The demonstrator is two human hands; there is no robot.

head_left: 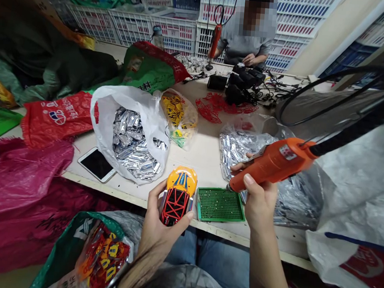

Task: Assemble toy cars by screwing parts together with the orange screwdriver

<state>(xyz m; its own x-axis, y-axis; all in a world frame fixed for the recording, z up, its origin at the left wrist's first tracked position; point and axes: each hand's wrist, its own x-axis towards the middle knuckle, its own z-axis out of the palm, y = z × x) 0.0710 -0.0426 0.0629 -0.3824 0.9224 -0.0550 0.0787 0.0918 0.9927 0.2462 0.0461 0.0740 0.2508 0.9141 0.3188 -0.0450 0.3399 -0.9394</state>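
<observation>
A yellow toy car (180,192) with a red lattice frame is gripped at its sides by my left hand (164,224), just over the table's front edge. My right hand (261,198) is wrapped round an orange electric screwdriver (273,163), which tilts down to the left. Its tip is over the right part of a green perforated screw tray (220,205); whether it touches the tray I cannot tell. Small bits, too tiny to make out, sit in the tray's holes. A black cable (349,134) runs from the tool's back end to the upper right.
A white bag (101,110) of silvery parts, a clear bag of yellow parts (177,112) and a phone (96,164) lie to the left. More silvery parts (233,149) lie at right. Across the table a person (249,46) holds another orange screwdriver (215,41). Crates (177,32) stand behind.
</observation>
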